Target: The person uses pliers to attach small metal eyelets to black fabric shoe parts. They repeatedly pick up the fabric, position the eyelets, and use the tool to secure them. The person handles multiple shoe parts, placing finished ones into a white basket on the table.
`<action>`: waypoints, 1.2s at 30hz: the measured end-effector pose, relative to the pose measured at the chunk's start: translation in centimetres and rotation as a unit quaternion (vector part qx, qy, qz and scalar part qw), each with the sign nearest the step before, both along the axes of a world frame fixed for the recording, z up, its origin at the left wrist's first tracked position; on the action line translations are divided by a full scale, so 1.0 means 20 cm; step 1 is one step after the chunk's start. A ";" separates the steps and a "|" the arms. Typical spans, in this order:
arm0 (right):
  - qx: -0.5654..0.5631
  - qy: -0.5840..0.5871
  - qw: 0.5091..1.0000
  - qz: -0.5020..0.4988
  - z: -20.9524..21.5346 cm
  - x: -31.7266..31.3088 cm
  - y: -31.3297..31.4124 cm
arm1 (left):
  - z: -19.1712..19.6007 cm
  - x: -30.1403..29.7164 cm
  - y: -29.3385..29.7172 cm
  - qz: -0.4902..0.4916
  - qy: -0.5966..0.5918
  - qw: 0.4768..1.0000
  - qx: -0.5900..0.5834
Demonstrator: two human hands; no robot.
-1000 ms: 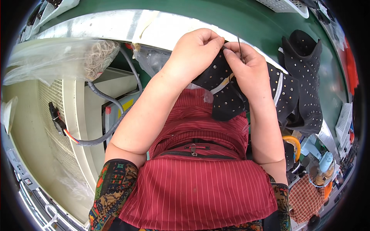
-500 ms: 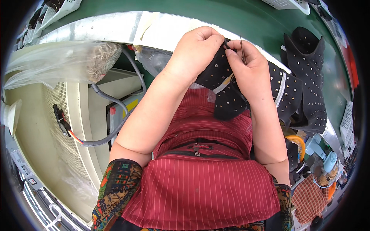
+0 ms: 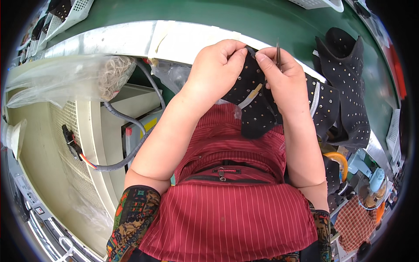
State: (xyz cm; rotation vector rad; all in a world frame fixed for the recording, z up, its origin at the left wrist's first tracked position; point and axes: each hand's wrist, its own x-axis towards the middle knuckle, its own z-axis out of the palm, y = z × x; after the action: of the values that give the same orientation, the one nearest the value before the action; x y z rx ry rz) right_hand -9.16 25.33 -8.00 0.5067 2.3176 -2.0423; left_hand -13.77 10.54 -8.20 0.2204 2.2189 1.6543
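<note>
At the near edge of the green table [image 3: 244, 19], we note both hands clamped on a black studded fabric piece [image 3: 255, 111] held over the lap. The left hand [image 3: 216, 65] pinches its top edge; the right hand [image 3: 279, 76] grips it along with a thin dark tool [image 3: 278, 50]. A similar studded boot upper [image 3: 349, 83] lies just right.

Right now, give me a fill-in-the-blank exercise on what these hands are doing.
1. Both hands pinch a black piece of fabric dotted with small metal ____.
2. The right hand holds a thin ____ tool.
3. The left hand grips the fabric's ____ edge.
4. More studded pieces lie on the ____ belt.

Missing: studs; metal; top; green
</note>
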 end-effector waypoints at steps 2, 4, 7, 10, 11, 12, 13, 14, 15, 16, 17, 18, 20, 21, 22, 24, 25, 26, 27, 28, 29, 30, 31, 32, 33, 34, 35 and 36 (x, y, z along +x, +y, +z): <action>-0.010 0.020 1.000 -0.021 0.01 0.01 0.01 | 0.00 0.03 0.01 0.024 -0.025 0.999 0.027; 0.024 0.037 0.999 -0.016 0.01 0.02 0.02 | -0.02 0.04 0.02 0.043 -0.069 0.993 0.091; 0.055 0.039 0.998 -0.012 0.01 0.03 0.03 | -0.01 0.06 0.03 0.070 -0.119 0.980 0.142; 0.074 0.034 0.997 -0.013 0.00 0.03 0.02 | 0.02 0.07 0.04 0.089 -0.157 0.968 0.177; 0.073 0.028 0.997 -0.014 0.01 0.03 0.02 | 0.02 0.07 0.04 0.095 -0.168 0.963 0.190; 0.073 0.024 0.997 -0.014 0.01 0.03 0.02 | 0.01 0.07 0.04 0.089 -0.169 0.963 0.190; 0.079 0.024 0.997 -0.012 0.01 0.03 0.02 | 0.00 0.07 0.03 0.084 -0.169 0.963 0.190; 0.084 0.023 0.996 -0.010 0.01 0.03 0.01 | -0.02 0.07 0.02 0.079 -0.170 0.964 0.189; 0.090 0.022 0.996 -0.009 0.01 0.03 0.02 | -0.02 0.07 0.02 0.075 -0.172 0.963 0.192; 0.086 0.022 0.996 -0.010 0.01 0.03 0.01 | -0.02 0.07 0.02 0.072 -0.173 0.963 0.194; 0.082 0.022 0.996 -0.011 0.00 0.03 0.01 | -0.02 0.07 0.01 0.068 -0.175 0.962 0.197; 0.078 0.022 0.997 -0.012 -0.01 0.03 0.01 | -0.02 0.07 0.02 0.070 -0.173 0.962 0.200; 0.069 0.018 0.997 -0.005 -0.01 0.03 0.01 | -0.02 0.07 0.02 0.073 -0.169 0.961 0.205; 0.063 0.015 0.998 -0.002 -0.01 0.03 0.01 | -0.01 0.07 0.02 0.072 -0.166 0.962 0.204; 0.080 0.012 0.997 0.003 0.00 0.03 0.01 | 0.00 0.07 0.02 0.071 -0.162 0.963 0.203; 0.113 0.004 0.993 0.014 0.01 0.02 0.01 | -0.01 0.06 0.03 0.066 -0.137 0.974 0.167; 0.102 0.010 0.995 0.014 0.01 0.03 0.01 | -0.02 0.05 0.04 0.062 -0.116 0.983 0.131; 0.091 0.015 0.996 0.013 0.00 0.02 0.02 | -0.04 0.05 0.05 0.057 -0.094 0.989 0.096; 0.080 0.022 0.997 0.013 -0.01 0.02 0.03 | -0.04 0.06 0.06 0.062 -0.071 0.991 0.097; 0.070 0.017 0.997 0.015 -0.01 0.02 0.03 | -0.05 0.06 0.06 0.066 -0.049 0.992 0.097; 0.061 0.013 0.998 0.018 0.00 0.03 0.04 | -0.05 0.07 0.07 0.071 -0.027 0.992 0.098; 0.051 0.009 0.998 0.021 0.01 0.03 0.04 | -0.06 0.08 0.07 0.076 -0.035 0.988 0.131; 0.048 0.016 0.999 0.020 0.01 0.04 0.05 | -0.06 0.09 0.08 0.081 -0.043 0.982 0.165; 0.045 0.022 0.999 0.020 0.02 0.05 0.05 | -0.06 0.10 0.08 0.087 -0.051 0.975 0.198; 0.042 0.029 0.999 0.017 0.04 0.06 0.05 | -0.06 0.10 0.07 0.077 -0.055 0.973 0.209; 0.038 0.042 0.998 0.008 0.05 0.07 0.05 | -0.04 0.10 0.06 0.068 -0.059 0.971 0.220; 0.034 0.055 0.998 0.000 0.07 0.08 0.04 | -0.02 0.11 0.05 0.058 -0.063 0.969 0.231; 0.030 0.071 0.997 -0.008 0.09 0.09 0.04 | -0.01 0.11 0.04 0.058 -0.065 0.969 0.233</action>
State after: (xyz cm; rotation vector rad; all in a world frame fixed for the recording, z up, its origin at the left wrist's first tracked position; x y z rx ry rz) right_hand -7.40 26.14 -6.21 0.3946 2.4676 -2.0852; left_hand -11.54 11.40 -8.31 0.0965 1.7496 2.1709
